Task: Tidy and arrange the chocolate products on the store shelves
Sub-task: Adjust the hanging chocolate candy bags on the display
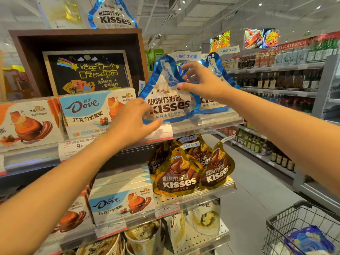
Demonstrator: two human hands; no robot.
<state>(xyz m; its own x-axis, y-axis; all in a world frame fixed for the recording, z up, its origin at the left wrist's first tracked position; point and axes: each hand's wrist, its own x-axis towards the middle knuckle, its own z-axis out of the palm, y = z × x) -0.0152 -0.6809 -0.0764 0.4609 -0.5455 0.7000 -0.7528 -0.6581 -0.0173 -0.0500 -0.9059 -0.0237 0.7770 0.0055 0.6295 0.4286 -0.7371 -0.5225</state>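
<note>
Blue-edged Hershey's Kisses bag (168, 100) stands tip-up on the top shelf (211, 122) straight ahead, the left hand (132, 118) pinching its bottom corner, the right hand (200, 83) holding its upper right edge.

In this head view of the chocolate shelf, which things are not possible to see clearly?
- Second blue Kisses bag, head view: mostly hidden behind the right hand and the front blue Kisses bag.
- Price label under that front bag: covered partly by the left hand, print too blurred to read.
- Blue package in the shopping basket: cut off by the bottom edge.
- Bottles on the far shelves: too small to identify.
</note>
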